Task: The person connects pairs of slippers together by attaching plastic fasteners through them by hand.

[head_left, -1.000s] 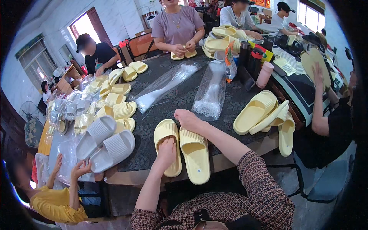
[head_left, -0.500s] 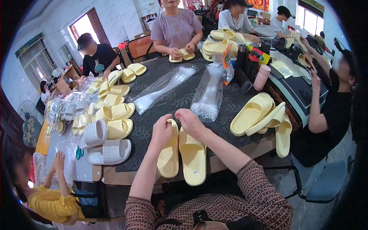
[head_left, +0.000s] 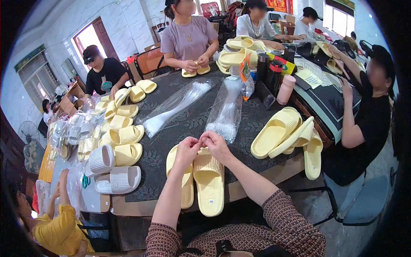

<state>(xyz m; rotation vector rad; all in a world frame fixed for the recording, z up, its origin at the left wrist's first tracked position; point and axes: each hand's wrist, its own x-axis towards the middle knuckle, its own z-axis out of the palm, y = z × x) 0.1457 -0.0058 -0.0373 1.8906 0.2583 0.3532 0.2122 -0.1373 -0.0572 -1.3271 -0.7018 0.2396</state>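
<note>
A pair of pale yellow slide slippers lies at the table's near edge, toes away from me. The right slipper [head_left: 209,188] shows its ribbed strap and a small round sticker on the heel. My left forearm covers much of the left slipper [head_left: 187,195]. Over the toe ends, my left hand [head_left: 188,150] and my right hand [head_left: 215,146] meet fingertip to fingertip, both pinched closed. Whatever is between the fingers is too small to make out. Just beyond them lie two clear bags of thin white plastic strands, a left bag [head_left: 175,109] and a right bag [head_left: 224,115].
Yellow slippers [head_left: 128,135] and grey slippers [head_left: 119,180] line the left side, near bagged pairs. More yellow slippers [head_left: 282,135] lie at right. A pink bottle [head_left: 286,90] and dark flasks stand beyond. Several people work around the table; one across handles yellow slippers [head_left: 196,70].
My hands have come together, fingertips now meeting above the slippers. My left forearm now crosses over the left slipper. The whole view has shifted slightly.
</note>
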